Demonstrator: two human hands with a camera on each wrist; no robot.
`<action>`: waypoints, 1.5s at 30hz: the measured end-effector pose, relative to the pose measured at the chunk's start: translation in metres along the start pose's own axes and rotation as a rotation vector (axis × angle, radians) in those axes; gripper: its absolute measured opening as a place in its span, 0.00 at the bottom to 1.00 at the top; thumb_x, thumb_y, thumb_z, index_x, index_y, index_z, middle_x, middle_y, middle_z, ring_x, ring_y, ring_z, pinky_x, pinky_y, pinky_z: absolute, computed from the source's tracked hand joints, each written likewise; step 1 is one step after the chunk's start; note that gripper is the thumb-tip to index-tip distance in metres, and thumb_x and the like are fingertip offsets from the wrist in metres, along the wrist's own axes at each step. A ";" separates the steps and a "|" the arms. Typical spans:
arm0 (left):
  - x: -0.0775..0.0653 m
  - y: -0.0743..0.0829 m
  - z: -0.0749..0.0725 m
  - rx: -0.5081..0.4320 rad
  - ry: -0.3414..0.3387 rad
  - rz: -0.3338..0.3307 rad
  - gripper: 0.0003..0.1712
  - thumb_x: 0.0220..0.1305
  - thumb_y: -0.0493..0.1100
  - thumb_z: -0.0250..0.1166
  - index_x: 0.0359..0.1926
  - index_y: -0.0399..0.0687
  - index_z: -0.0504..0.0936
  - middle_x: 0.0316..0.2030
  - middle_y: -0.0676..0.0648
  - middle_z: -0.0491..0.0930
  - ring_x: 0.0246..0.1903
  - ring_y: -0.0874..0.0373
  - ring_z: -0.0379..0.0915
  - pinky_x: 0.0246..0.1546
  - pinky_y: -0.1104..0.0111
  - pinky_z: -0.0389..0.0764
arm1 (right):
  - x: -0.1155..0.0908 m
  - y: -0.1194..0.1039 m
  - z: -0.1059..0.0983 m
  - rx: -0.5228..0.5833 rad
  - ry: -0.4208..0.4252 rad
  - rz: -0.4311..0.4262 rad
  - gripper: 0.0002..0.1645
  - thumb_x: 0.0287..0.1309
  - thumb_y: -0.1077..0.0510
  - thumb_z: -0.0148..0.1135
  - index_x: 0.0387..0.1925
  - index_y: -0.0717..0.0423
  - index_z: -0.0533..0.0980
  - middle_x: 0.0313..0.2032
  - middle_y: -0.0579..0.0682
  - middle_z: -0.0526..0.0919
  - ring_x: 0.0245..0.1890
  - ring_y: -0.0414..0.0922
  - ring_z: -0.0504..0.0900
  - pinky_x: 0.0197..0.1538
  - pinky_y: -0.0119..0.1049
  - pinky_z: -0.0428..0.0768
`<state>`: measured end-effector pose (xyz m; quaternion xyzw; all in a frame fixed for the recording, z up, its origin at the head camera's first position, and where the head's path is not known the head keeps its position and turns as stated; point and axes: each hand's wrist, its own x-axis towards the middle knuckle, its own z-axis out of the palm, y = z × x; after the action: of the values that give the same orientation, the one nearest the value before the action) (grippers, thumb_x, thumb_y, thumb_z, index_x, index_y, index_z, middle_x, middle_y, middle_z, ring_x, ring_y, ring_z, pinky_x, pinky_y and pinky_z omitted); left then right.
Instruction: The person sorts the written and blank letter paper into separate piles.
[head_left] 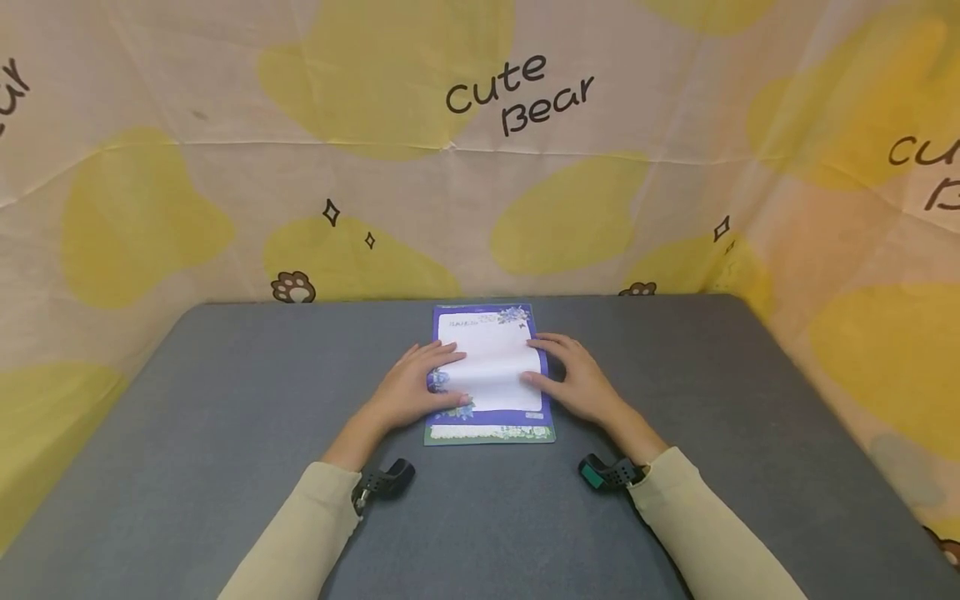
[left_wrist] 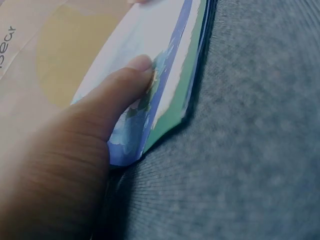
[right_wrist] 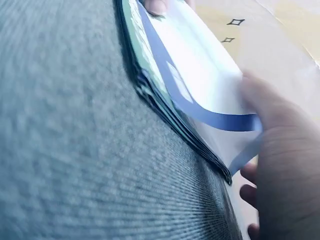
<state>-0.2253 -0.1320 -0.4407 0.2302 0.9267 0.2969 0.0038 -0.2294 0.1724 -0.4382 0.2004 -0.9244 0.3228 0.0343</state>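
Note:
A purple-bordered white sheet (head_left: 491, 342) with blue flowers and faint handwriting lies on a green-bordered floral sheet (head_left: 487, 432), atop a thin stack of papers. My left hand (head_left: 411, 385) rests on its left side with fingers spread, and the left thumb (left_wrist: 132, 75) presses near the lower left corner. On the right edge lies my right hand (head_left: 579, 382), with its thumb and index fingertip over the paper. The right wrist view shows the purple border (right_wrist: 220, 120) curving up from the stack beside the right thumb (right_wrist: 257, 92). The middle of the sheet bulges slightly between the hands.
The papers lie near the back of a grey cloth-covered table (head_left: 262, 400). Behind it hangs a yellow and cream fabric (head_left: 405, 192) printed with lettering and paw marks. Dark bands (head_left: 388, 479) sit at both wrists below beige sleeves (head_left: 300, 533).

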 end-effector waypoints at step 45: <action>-0.001 0.002 -0.002 -0.261 0.349 -0.241 0.32 0.65 0.52 0.70 0.67 0.48 0.75 0.59 0.44 0.84 0.68 0.45 0.71 0.73 0.47 0.64 | -0.004 -0.014 0.009 0.440 0.136 -0.017 0.27 0.63 0.59 0.69 0.64 0.50 0.77 0.64 0.55 0.80 0.65 0.53 0.78 0.69 0.57 0.73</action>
<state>-0.2235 -0.1324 -0.4386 0.0607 0.8880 0.4466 -0.0913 -0.2193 0.1584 -0.4381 0.1886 -0.8255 0.5291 0.0550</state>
